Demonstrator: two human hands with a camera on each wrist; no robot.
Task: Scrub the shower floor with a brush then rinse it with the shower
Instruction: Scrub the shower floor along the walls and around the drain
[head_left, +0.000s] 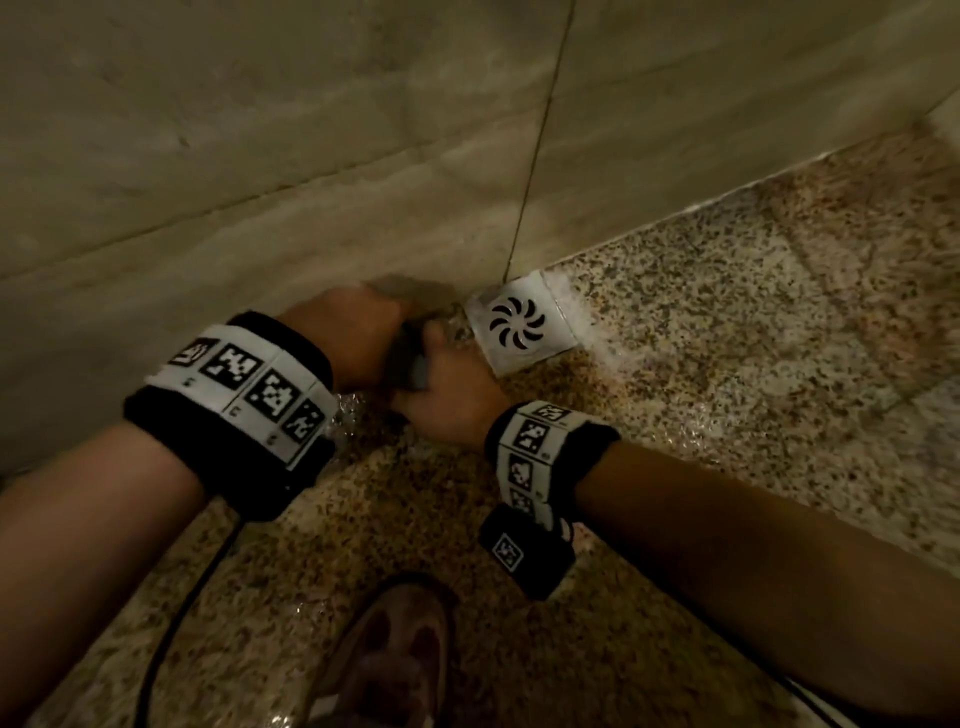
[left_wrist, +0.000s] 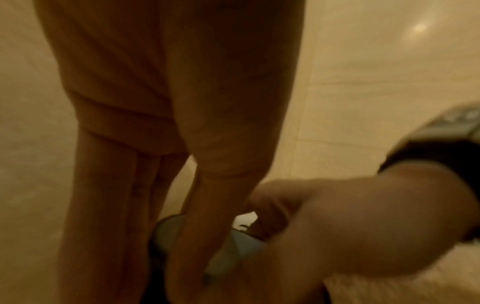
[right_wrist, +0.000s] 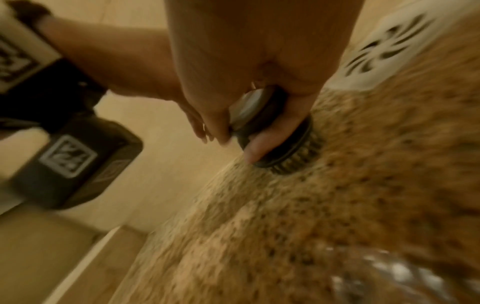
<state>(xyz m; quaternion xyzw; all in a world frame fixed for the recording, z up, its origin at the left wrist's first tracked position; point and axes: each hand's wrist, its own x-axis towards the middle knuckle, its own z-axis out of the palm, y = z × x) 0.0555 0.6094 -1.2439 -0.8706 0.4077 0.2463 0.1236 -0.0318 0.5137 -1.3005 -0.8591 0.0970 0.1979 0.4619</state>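
Speckled shower floor (head_left: 701, 338): both hands (head_left: 447, 400) clasp a round, dark brush (right_wrist: 280, 144) (bristles down).

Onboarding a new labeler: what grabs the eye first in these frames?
The white swirl-slotted drain cover, set in the speckled floor at the wall's foot. Just left of it, the left hand and right hand meet on a dark round brush, bristles on the floor.
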